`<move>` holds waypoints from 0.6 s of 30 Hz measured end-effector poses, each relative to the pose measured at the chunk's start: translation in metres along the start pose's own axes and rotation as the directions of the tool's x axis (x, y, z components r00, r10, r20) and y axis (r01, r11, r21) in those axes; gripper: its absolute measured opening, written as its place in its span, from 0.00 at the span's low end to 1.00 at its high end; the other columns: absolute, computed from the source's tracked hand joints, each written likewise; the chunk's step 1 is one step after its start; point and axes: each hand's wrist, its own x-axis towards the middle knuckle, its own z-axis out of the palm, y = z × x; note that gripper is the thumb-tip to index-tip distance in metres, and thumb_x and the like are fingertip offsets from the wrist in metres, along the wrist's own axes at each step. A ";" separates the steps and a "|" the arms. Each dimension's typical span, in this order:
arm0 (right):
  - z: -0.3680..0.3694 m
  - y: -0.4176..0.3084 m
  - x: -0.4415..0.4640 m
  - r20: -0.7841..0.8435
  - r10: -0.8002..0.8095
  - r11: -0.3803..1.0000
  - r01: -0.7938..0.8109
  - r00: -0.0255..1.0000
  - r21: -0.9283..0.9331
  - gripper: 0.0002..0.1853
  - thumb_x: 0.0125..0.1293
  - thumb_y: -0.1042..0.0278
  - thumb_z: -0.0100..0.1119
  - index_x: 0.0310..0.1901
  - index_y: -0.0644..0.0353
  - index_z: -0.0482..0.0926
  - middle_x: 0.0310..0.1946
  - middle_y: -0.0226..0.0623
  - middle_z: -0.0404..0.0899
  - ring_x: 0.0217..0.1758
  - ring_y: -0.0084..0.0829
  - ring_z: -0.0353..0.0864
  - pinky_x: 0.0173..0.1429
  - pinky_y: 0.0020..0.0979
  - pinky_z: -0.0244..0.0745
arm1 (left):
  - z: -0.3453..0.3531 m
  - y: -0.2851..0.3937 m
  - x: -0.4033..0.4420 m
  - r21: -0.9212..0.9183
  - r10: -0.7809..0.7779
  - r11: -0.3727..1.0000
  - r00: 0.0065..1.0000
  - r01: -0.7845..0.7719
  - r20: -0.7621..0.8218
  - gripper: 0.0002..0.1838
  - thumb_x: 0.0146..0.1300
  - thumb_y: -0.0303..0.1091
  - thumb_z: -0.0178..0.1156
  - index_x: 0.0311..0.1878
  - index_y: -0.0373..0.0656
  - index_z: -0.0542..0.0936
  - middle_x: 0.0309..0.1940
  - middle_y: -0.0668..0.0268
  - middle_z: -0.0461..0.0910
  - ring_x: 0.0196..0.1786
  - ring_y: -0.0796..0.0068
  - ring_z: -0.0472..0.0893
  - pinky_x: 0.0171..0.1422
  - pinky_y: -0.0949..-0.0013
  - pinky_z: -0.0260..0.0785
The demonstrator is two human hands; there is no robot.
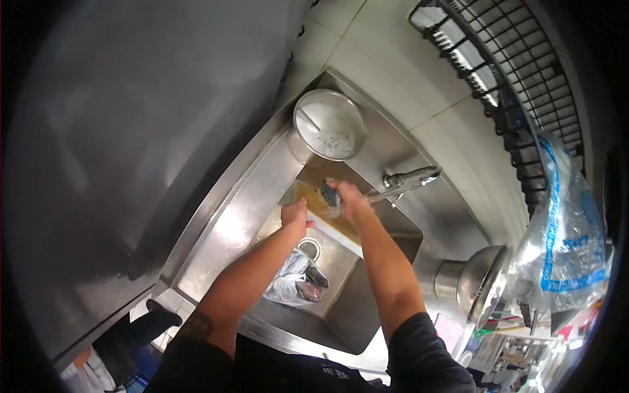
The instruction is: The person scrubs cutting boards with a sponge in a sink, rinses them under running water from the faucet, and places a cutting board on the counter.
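My left hand point(296, 217) is closed at the near left edge of a thick cutting board point(336, 227), which stands tilted in the steel sink. The board's edge is white and its upper face looks yellowish-brown. My right hand point(349, 199) grips a dark green scouring pad point(330, 192) against the far part of the board. Water runs from the faucet point(413, 178) beside my right hand, and the splash blurs some of the board. Below my left hand, a white plastic bag point(286, 280) with dark contents lies in the basin next to the drain point(308, 248).
A steel pot point(329, 124) of cloudy, foamy liquid with a utensil in it stands at the sink's far corner. Metal bowls point(469, 283) sit to the right. A black wire rack point(517, 85) and a hanging clear plastic bag point(567, 242) are at upper right. Another person's leg point(134, 337) shows lower left.
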 end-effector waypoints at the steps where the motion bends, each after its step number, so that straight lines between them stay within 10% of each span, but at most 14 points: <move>1: 0.009 0.013 -0.003 0.019 -0.279 0.902 0.269 0.960 -0.337 0.14 0.64 0.63 0.61 0.48 0.58 0.80 0.45 0.35 0.79 0.46 0.35 0.78 0.50 0.39 0.74 | -0.001 0.001 -0.005 -0.011 0.004 1.000 1.000 -0.004 -0.022 0.18 0.61 0.41 0.61 0.48 0.36 0.77 0.43 0.54 0.77 0.29 0.58 0.80 0.19 0.64 0.78; 2: 0.010 0.028 -0.002 0.120 -0.513 0.628 0.468 0.850 -0.622 0.13 0.64 0.64 0.60 0.48 0.59 0.80 0.48 0.35 0.78 0.49 0.37 0.77 0.55 0.38 0.72 | -0.004 -0.002 -0.002 -0.002 0.015 1.000 1.000 -0.015 -0.007 0.18 0.61 0.41 0.61 0.48 0.36 0.77 0.43 0.54 0.77 0.29 0.58 0.80 0.19 0.64 0.78; 4: 0.016 0.054 -0.026 0.535 -0.441 0.353 0.687 0.721 -0.635 0.15 0.65 0.63 0.58 0.51 0.56 0.81 0.48 0.42 0.82 0.52 0.41 0.78 0.59 0.39 0.71 | -0.010 -0.019 0.012 0.000 0.001 1.000 0.998 -0.001 0.059 0.19 0.62 0.40 0.60 0.50 0.37 0.76 0.42 0.55 0.77 0.30 0.56 0.80 0.20 0.64 0.78; 7: -0.031 0.081 -0.039 0.314 -0.400 0.093 0.380 0.861 -0.920 0.18 0.65 0.56 0.57 0.51 0.57 0.81 0.47 0.46 0.82 0.55 0.41 0.78 0.59 0.38 0.71 | -0.028 -0.050 0.008 -0.097 -0.095 0.992 0.991 0.086 -0.092 0.18 0.62 0.39 0.59 0.52 0.39 0.75 0.41 0.55 0.78 0.31 0.54 0.81 0.19 0.64 0.77; 11: -0.095 0.075 -0.091 0.074 -0.243 0.148 0.112 0.967 -0.983 0.32 0.55 0.33 0.61 0.50 0.52 0.82 0.46 0.48 0.80 0.55 0.46 0.78 0.59 0.41 0.74 | -0.050 -0.053 -0.019 -0.118 -0.124 0.986 0.990 0.116 -0.066 0.18 0.62 0.39 0.58 0.51 0.38 0.75 0.40 0.54 0.79 0.32 0.52 0.81 0.20 0.64 0.78; 14: -0.093 0.076 -0.144 0.405 -0.458 -0.054 0.430 0.791 -0.901 0.35 0.47 0.34 0.67 0.53 0.47 0.80 0.53 0.45 0.75 0.59 0.46 0.75 0.60 0.41 0.73 | -0.055 -0.047 -0.020 -0.154 -0.208 0.965 0.978 0.210 0.028 0.19 0.63 0.39 0.57 0.52 0.38 0.74 0.43 0.51 0.77 0.35 0.52 0.81 0.25 0.63 0.82; 18: -0.081 0.087 -0.154 0.396 -0.546 -0.277 0.287 0.738 -0.917 0.30 0.46 0.52 0.74 0.54 0.45 0.79 0.58 0.39 0.70 0.58 0.47 0.75 0.58 0.43 0.74 | -0.041 -0.033 -0.013 -0.114 -0.146 0.981 0.983 0.158 0.109 0.19 0.64 0.40 0.56 0.52 0.37 0.74 0.44 0.51 0.77 0.39 0.53 0.82 0.25 0.65 0.82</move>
